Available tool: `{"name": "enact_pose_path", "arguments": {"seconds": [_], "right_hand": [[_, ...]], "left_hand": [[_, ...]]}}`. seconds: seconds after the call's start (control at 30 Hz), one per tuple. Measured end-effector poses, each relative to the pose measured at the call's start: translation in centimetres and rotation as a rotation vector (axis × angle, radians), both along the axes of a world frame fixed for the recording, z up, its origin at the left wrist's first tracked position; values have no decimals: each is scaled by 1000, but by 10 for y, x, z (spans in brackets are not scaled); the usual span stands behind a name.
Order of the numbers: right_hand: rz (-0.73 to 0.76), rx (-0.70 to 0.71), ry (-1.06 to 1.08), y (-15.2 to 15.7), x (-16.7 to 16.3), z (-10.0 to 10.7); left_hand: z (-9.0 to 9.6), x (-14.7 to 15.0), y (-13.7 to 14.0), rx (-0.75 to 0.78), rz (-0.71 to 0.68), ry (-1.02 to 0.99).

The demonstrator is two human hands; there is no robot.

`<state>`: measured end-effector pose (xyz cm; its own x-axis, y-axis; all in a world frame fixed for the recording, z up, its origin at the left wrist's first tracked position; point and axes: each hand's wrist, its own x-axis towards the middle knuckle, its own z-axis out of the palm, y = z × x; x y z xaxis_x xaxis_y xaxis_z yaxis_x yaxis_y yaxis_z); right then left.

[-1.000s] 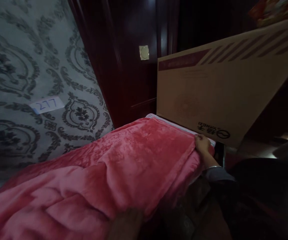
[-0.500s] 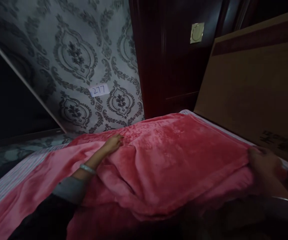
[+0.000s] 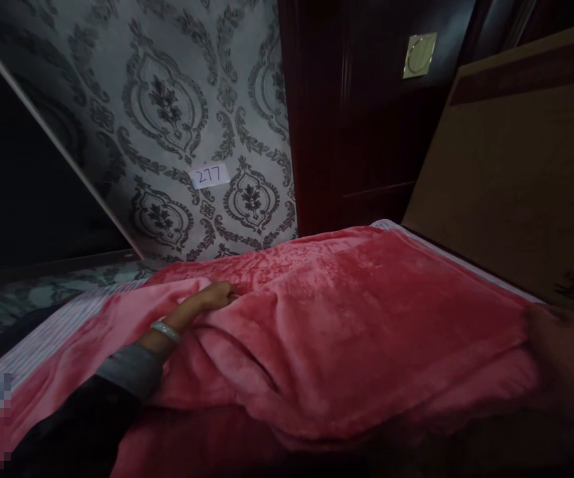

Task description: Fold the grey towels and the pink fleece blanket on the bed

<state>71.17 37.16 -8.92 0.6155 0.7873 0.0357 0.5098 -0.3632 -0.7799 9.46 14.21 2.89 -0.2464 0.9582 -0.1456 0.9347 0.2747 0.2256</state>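
Observation:
A plush pink-red blanket (image 3: 346, 318) spreads across the surface before me, rumpled into folds at left and smoother toward the right. My left hand (image 3: 219, 294) is closed on a fold of it near the middle, a pale bangle (image 3: 166, 330) round the wrist. At the far right, my right hand (image 3: 563, 338) grips the blanket's right edge; it is dark and blurred, and its fingertips are partly hidden. Striped light cloth (image 3: 62, 325) shows from under the blanket at left and along its far right edge.
Patterned wallpaper (image 3: 167, 106) with a paper label "277" (image 3: 210, 175) rises behind. Right of it stands a dark red wooden panel (image 3: 356, 133) with a gold square plate (image 3: 419, 56). A large cardboard box (image 3: 525, 159) borders the right side. A dark panel (image 3: 28, 172) leans at left.
The whole view has shifted a little, with the background moving right. My left hand has drawn slightly left and down on the fold; my right hand sits further right along the blanket's edge.

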Motion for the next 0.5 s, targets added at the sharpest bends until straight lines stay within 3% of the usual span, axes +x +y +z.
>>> {"name": "enact_pose_path", "arguments": {"seconds": [0.13,0.27,0.37,0.5], "right_hand": [[-4,-38,-14,-2,-2,1],[-5,-43,-32,-3,-5,5],[-7,-65,-34,-3,-6,5],[-18,22,-20,-3,-5,2]], "left_hand": [[17,-21,-21,86,117,153],[20,-36,-31,136,289,275],[13,-34,-23,113,295,275],[3,-19,9,40,199,205]]}}
